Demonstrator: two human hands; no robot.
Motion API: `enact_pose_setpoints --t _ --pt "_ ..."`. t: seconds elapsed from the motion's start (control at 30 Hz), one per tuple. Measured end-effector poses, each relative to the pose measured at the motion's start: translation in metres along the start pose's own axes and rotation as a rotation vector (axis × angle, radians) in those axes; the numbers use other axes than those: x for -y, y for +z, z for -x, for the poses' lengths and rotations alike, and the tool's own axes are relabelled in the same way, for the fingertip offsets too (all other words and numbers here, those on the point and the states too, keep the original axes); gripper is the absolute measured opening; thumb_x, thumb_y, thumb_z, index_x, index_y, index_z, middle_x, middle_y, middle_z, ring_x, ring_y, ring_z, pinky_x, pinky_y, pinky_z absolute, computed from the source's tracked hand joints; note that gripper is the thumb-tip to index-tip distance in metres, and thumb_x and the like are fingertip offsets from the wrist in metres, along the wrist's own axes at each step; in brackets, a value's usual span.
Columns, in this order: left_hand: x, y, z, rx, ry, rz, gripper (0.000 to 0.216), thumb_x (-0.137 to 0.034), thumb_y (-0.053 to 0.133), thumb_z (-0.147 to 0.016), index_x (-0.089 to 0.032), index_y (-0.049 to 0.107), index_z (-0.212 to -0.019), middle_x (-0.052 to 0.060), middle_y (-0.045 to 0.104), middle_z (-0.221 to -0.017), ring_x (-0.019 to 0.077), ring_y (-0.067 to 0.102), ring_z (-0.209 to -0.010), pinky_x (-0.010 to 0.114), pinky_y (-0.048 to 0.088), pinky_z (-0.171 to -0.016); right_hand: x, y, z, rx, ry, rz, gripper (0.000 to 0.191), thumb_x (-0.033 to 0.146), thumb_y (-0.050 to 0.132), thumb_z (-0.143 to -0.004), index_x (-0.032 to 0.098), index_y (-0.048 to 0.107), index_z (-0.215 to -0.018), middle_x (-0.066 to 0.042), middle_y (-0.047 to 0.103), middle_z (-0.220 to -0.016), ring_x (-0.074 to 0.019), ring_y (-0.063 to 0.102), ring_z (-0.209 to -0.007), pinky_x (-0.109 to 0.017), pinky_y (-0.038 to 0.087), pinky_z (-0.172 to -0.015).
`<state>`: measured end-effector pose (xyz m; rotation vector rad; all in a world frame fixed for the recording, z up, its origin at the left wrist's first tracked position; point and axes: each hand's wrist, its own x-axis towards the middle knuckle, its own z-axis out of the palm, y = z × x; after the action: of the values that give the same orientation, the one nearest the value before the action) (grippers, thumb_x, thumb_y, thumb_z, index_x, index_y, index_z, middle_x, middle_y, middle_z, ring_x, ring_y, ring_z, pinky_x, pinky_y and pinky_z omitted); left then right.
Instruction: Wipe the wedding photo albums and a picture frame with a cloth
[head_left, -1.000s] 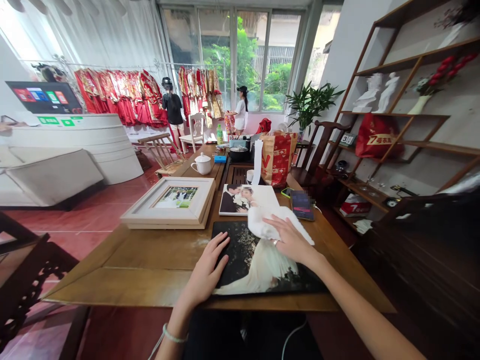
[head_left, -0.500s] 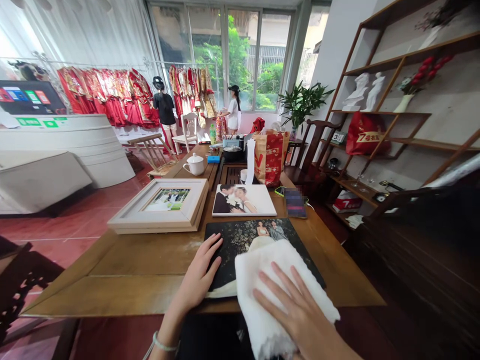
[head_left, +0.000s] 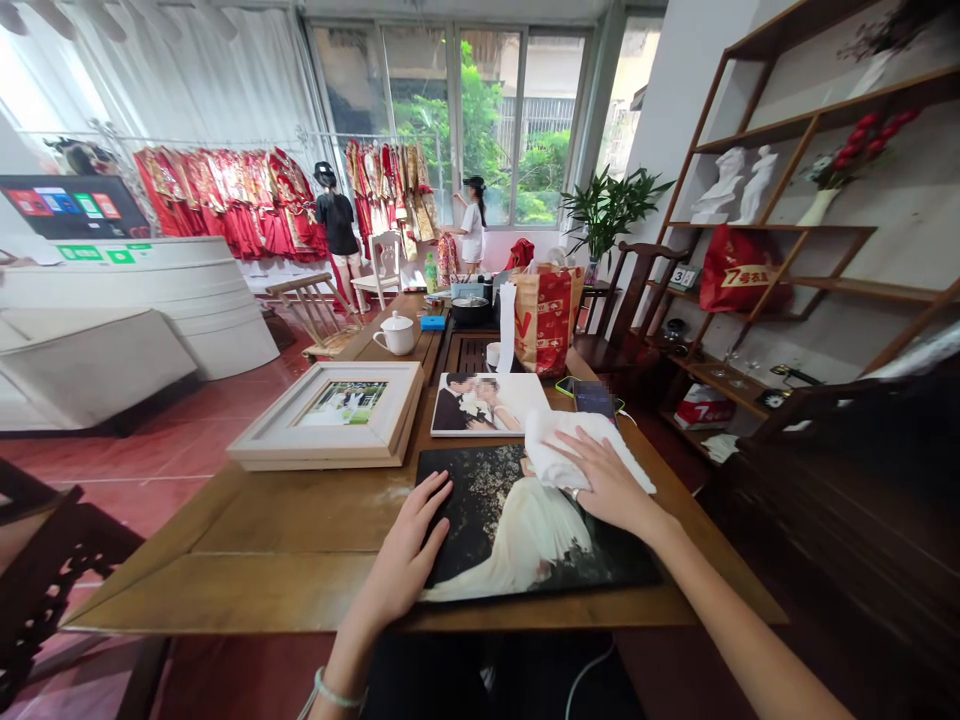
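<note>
from where i stand, the dark photo panel (head_left: 499, 530) lies flat on the wooden table (head_left: 277, 540), close to its near edge, a pale gown sweeping across its picture. the person's left hand (head_left: 407, 545) rests on the panel's left side, fingers stretched out and gripping nothing. the right hand (head_left: 611, 490) lies over a bunched white cloth (head_left: 543, 452) on the panel's far right part — its fingers reach across the top, but the thumb is hidden, so i can't tell whether it clutches the cloth or only presses it.

just beyond the panel lies a lighter couple photo (head_left: 521, 402), with a phone (head_left: 596, 397) to its right, partly behind the cloth. two stacked frames (head_left: 401, 405) sit to the left. farther down the table are a lidded white cup (head_left: 397, 335) and a red-and-brown paper bag (head_left: 551, 325) — and two people stand by the hanging red garments (head_left: 232, 205).
</note>
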<state>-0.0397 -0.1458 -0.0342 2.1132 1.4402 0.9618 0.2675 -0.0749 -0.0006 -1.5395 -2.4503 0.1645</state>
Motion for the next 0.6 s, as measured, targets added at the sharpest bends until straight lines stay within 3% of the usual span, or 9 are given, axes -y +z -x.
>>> enact_pose_setpoints --t 0.2,0.37,0.5,0.6 --pt "0.001 0.001 0.000 -0.013 0.010 0.007 0.041 -0.028 0.038 -0.097 -0.028 0.044 -0.138 0.005 0.037 -0.152 0.0224 0.029 -0.142 0.047 0.023 -0.116 0.048 0.006 0.072 0.026 -0.101 0.043 0.097 0.006 0.046 -0.056 0.036 0.027 -0.147 0.003 0.023 -0.155 -0.0306 0.005 -0.144 -0.062 0.006 -0.112" --pt "0.000 0.002 -0.001 -0.001 0.008 0.005 0.041 -0.028 0.037 -0.097 -0.026 0.044 -0.138 0.006 0.035 -0.152 0.0225 0.028 -0.142 0.048 0.021 -0.117 0.066 0.013 0.123 0.146 -0.362 -0.083 0.087 0.021 0.059 -0.071 0.038 0.022 -0.148 0.001 0.019 -0.156 -0.0407 0.009 -0.141 -0.070 0.006 -0.108" --pt "0.000 0.002 -0.001 0.005 0.010 0.004 0.041 -0.028 0.037 -0.097 -0.027 0.044 -0.138 0.005 0.035 -0.152 0.0222 0.028 -0.142 0.047 0.022 -0.117 0.052 0.001 0.115 0.190 -0.332 -0.114 0.080 0.018 0.054 -0.076 0.041 0.024 -0.147 0.006 0.021 -0.155 -0.0309 0.014 -0.142 -0.060 0.010 -0.113" --pt "0.000 0.001 0.000 0.006 0.017 0.001 0.042 -0.028 0.037 -0.097 -0.026 0.044 -0.138 0.005 0.035 -0.152 0.0220 0.027 -0.142 0.046 0.022 -0.117 0.029 -0.009 0.087 0.114 -0.207 -0.065 0.086 0.007 0.046 -0.067 0.040 0.029 -0.145 0.008 0.025 -0.154 -0.0245 0.015 -0.143 -0.054 0.009 -0.115"
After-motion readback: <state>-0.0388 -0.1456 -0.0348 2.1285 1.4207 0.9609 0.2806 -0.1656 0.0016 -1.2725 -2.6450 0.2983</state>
